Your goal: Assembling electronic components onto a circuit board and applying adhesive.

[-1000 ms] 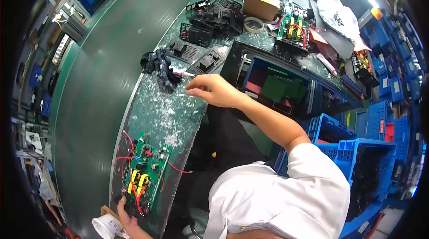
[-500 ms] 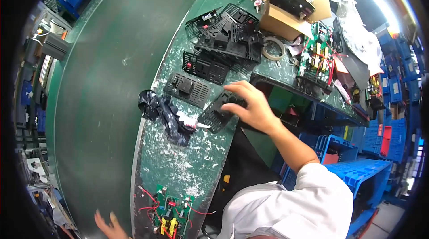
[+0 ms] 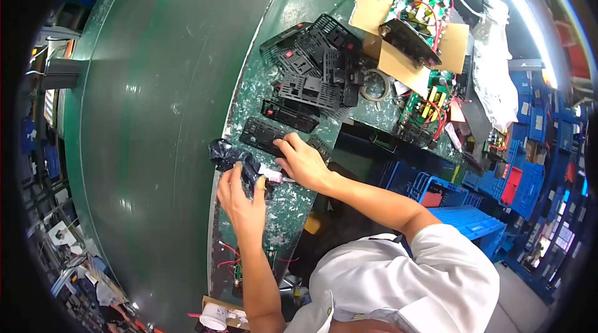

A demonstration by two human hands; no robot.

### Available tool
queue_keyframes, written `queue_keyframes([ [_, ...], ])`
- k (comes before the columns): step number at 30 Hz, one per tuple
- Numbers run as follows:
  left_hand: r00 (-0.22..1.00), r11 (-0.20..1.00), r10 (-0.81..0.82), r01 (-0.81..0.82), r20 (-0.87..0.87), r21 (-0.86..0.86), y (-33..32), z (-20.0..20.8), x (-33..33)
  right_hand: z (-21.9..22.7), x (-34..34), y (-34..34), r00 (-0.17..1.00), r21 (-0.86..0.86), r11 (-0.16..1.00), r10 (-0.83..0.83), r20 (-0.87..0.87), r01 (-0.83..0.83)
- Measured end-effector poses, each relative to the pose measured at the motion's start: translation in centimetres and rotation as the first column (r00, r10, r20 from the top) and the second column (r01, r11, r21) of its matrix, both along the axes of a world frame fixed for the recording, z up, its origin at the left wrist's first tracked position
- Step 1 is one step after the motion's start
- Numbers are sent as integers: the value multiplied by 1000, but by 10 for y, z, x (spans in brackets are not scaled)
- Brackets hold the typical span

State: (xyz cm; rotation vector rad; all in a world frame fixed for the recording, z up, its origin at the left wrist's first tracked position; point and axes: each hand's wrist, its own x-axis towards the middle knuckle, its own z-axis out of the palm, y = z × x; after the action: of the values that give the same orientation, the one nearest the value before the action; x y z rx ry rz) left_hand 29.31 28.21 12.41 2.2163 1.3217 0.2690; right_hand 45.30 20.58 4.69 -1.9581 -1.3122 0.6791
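My right hand (image 3: pixel 305 163) has its fingers bent over the near right side of a black slotted panel (image 3: pixel 254 133), thumb at its near edge. Another slotted panel (image 3: pixel 321 146) is partly hidden behind that hand. My left hand (image 3: pixel 243 205) has its thumb and fingers apart, over a crumpled dark plastic bag or cloth (image 3: pixel 225 150). A small white tube with pink marking (image 3: pixel 271 174) lies between both hands, beside my left thumb. Beyond the panel sits a narrow black piece with a red part (image 3: pixel 289 116).
Black slotted panels (image 3: pixel 311 87) are heaped farther up the worn green bench. A tape roll (image 3: pixel 375 84), an opened cardboard box (image 3: pixel 402 70) and circuit boards (image 3: pixel 423 9) stand at the far right. The green conveyor belt (image 3: pixel 156 146) runs along the left. Blue crates (image 3: pixel 461 218) are at right.
My left hand has come up from the lower left to the dark bag and tube. My right hand has shifted left and nearer, from the right panel to the one beside it.
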Motion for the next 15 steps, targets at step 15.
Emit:
queue_keyframes([
  [15,908,940,-340,332,245,73,167,-63,150,-3,5,42,996,-136,990,37,83,-26],
])
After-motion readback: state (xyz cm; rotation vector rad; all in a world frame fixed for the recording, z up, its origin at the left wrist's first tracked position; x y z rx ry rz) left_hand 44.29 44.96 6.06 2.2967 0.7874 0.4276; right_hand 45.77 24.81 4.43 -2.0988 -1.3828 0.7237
